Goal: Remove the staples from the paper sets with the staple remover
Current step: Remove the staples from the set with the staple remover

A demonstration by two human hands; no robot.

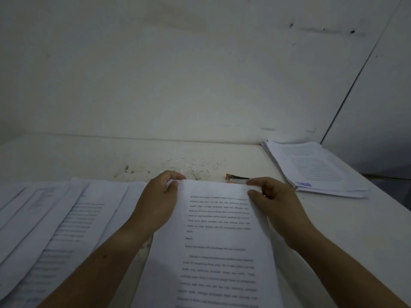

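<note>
Passage over far tabletop [89, 156] between spread sheets [66, 218] left and paper stack [315, 167] right, staple remover [236, 179] midway.

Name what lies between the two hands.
Head view: the top of the printed paper set spans between the left hand and the right hand, each pinching a corner.

Orange staple remover [236, 178] lies beyond printed paper set [219, 241].

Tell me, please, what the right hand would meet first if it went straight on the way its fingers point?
Most likely the staple remover, lying just past the paper set's top edge, right ahead of the right hand; depth is unclear.
</note>
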